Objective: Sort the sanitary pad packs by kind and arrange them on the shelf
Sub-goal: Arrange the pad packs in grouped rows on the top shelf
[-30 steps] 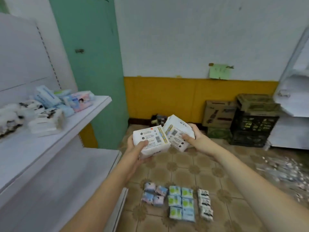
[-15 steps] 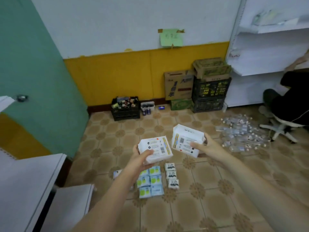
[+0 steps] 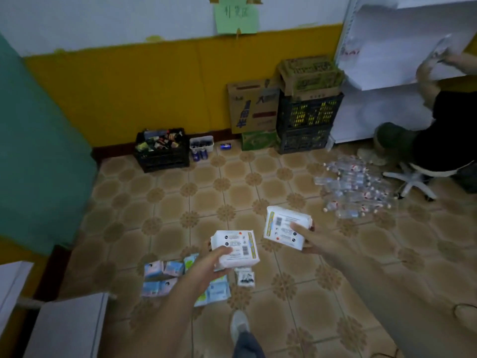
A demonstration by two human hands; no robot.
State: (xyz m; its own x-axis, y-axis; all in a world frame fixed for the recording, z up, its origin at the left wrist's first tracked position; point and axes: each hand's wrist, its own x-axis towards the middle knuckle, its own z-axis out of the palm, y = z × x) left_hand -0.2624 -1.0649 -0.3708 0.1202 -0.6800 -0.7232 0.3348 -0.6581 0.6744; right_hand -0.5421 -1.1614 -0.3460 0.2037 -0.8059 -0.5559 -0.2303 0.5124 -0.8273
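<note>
My left hand (image 3: 206, 264) grips a white sanitary pad pack (image 3: 236, 248) with its printed back up, thumb across the label. My right hand (image 3: 313, 240) holds a second white pack (image 3: 282, 228) of the same look, slightly higher and to the right; the two packs are apart. On the tiled floor below lie several small packs: pale blue-pink ones (image 3: 160, 277), green-blue ones (image 3: 215, 291) partly hidden by my left arm, and white ones with black print (image 3: 245, 277). The white shelf's corner (image 3: 67, 326) shows at the lower left.
A black crate of bottles (image 3: 162, 151), cardboard boxes (image 3: 254, 105) and stacked black crates (image 3: 307, 120) line the yellow wall. Several water bottles (image 3: 353, 189) lie on the floor at right. Another person (image 3: 444, 140) sits on a stool by a second white shelf (image 3: 402, 47). My shoe (image 3: 239, 325) is below.
My view has swung right and down, away from the stocked shelf toward the floor. Both hands have kept their packs, which have moved apart, the right one further right.
</note>
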